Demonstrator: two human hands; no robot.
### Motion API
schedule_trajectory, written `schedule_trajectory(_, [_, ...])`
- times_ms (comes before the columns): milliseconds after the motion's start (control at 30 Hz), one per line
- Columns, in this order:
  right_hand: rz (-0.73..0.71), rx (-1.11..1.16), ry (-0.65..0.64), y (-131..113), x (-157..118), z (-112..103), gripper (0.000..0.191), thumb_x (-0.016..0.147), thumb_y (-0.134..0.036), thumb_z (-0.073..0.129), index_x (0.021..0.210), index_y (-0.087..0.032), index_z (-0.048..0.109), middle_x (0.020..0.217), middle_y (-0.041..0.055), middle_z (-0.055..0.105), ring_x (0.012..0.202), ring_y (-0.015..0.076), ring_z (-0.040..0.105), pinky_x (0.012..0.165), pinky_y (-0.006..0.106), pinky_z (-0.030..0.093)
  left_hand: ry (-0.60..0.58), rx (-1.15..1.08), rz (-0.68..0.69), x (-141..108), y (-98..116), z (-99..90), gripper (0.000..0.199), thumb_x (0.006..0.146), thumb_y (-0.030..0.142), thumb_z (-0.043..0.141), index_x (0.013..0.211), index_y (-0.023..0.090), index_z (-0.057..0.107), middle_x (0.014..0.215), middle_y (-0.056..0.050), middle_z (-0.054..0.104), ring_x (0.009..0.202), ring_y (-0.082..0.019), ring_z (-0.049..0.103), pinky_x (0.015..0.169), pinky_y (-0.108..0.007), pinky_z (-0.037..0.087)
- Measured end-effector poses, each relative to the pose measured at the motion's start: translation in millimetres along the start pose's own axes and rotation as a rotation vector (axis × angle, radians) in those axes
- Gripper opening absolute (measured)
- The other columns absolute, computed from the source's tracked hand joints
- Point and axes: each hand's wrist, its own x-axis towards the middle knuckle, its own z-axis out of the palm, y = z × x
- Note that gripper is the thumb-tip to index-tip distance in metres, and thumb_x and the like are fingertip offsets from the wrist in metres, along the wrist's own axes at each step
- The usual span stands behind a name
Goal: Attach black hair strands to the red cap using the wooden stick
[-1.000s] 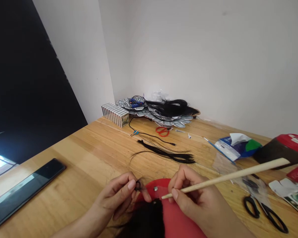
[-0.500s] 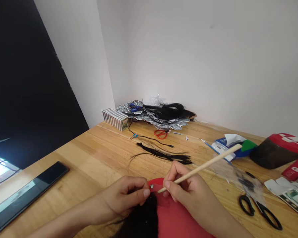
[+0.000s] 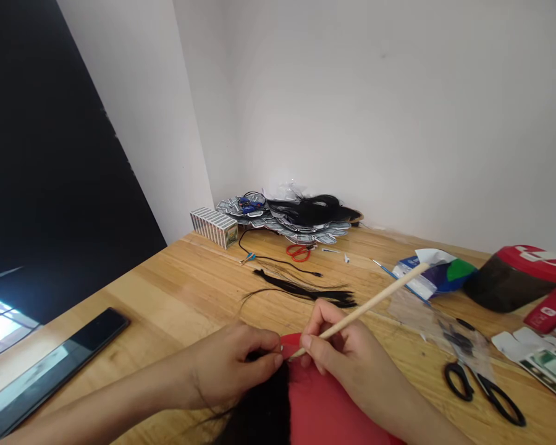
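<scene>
In my right hand (image 3: 343,346) a slim, pale wooden stick (image 3: 380,296) is held like a pen, slanting up to the right. Its lower tip meets the red surface (image 3: 324,402) beside a mass of black hair (image 3: 264,408); whether a finer point sits at that tip is too small to tell. My left hand (image 3: 238,364) pinches thumb against fingers at the upper edge of the hair, close to the stick's tip. A few dark strands stick out around those fingers. The red piece's lower part runs out of view.
A loose black hair bundle (image 3: 306,289) lies ahead, with red-handled scissors (image 3: 298,253) and a black cable (image 3: 278,258) behind it. Black scissors (image 3: 484,389) are at right, a phone (image 3: 50,371) at left. More hair (image 3: 315,210) rests on card stacks near the wall.
The stick's upper end has shifted left and slightly up in view, and its tip a little left. My left fingers have edged right, covering more of the red edge. Both hands keep their grip.
</scene>
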Motion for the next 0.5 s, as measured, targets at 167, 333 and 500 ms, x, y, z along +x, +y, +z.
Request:
schedule_trajectory(167, [0.000, 0.016, -0.001, -4, 2, 1, 0.018, 0.090, -0.025, 0.053, 0.074, -0.023, 0.047, 0.060, -0.0061, 0.052, 0.060, 0.0149, 0.048, 0.059, 0.027, 0.035, 0.011, 0.177, 0.018, -3, 16, -1.6, 0.019, 0.089, 0.014, 0.046, 0.071, 0.018, 0.049, 0.061, 0.004, 0.047, 0.053, -0.010, 0.037, 0.053, -0.023, 0.026])
schedule_trajectory(333, [-0.003, 0.042, -0.009, -4, 2, 1, 0.018, 0.093, -0.031, 0.051, 0.077, -0.023, 0.047, 0.059, -0.0070, 0.049, 0.063, 0.0169, 0.055, 0.063, 0.029, 0.040, 0.037, 0.416, 0.100, -11, 24, -3.7, 0.018, 0.089, 0.010, 0.047, 0.075, 0.019, 0.052, 0.069, 0.001, 0.059, 0.055, -0.012, 0.045, 0.053, -0.023, 0.030])
schedule_trajectory(500, [-0.007, 0.066, -0.025, -6, 0, 0, 0.017, 0.095, -0.032, 0.051, 0.081, -0.023, 0.049, 0.059, -0.0078, 0.050, 0.067, 0.0172, 0.061, 0.066, 0.028, 0.043, 0.010, 0.380, 0.077, -30, 13, 0.7, 0.023, 0.098, 0.019, 0.046, 0.075, 0.020, 0.049, 0.070, 0.002, 0.062, 0.055, -0.010, 0.049, 0.051, -0.021, 0.032])
